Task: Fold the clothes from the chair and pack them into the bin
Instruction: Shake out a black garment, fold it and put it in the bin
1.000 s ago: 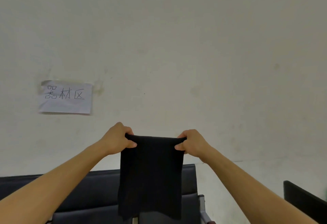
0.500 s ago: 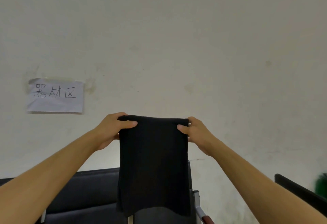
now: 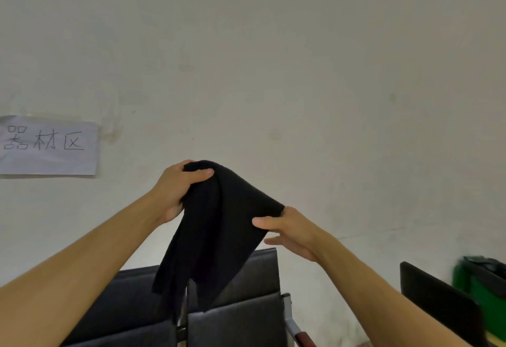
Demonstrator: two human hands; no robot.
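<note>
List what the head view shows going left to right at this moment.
Paper sign → left hand → black cloth → right hand → green bin. The chairs span the bottom, so they are left out.

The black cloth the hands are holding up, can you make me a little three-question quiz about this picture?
1. True or false: the black cloth lies flat on the chair.
2. Which hand holds the cloth higher: A) left hand B) right hand?
3. Fill in: the paper sign is stuck on the ____.

Key: 1 false, it hangs in the air from both hands. 2 A. 3 wall.
</note>
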